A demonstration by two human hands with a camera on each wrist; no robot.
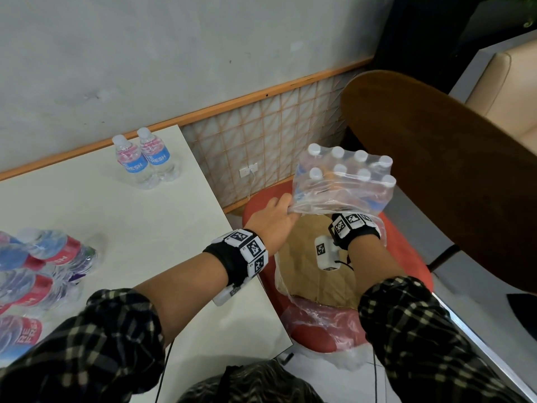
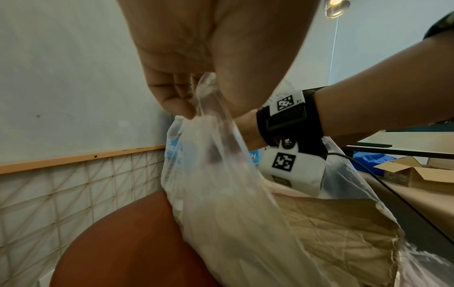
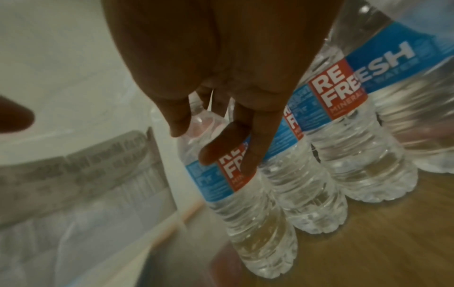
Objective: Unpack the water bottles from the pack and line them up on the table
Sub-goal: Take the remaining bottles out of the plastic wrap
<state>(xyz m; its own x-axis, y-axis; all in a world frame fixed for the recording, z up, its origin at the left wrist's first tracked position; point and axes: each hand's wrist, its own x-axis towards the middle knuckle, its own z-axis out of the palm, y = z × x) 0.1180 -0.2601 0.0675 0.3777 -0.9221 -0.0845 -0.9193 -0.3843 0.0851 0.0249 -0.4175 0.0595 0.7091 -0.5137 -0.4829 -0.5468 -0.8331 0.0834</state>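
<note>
A shrink-wrapped pack of water bottles (image 1: 345, 178) with white caps sits over a red stool (image 1: 406, 251), right of the white table (image 1: 145, 228). My left hand (image 1: 279, 210) pinches the loose plastic wrap (image 2: 221, 174) at the pack's near left corner and pulls it taut. My right hand (image 3: 221, 136) reaches inside the wrap, its fairly straight fingers lying against a bottle (image 3: 245, 194) near its neck, thumb spread apart. In the head view the wrap and pack hide that hand; only its wrist band (image 1: 353, 225) shows. Two bottles (image 1: 145, 158) stand side by side at the table's far edge.
Another wrapped pack (image 1: 37, 271) lies on its side at the table's left. A cardboard sheet (image 1: 308, 266) and crumpled plastic cover the stool. A round brown wooden table (image 1: 436, 170) looms close on the right. The wall runs behind.
</note>
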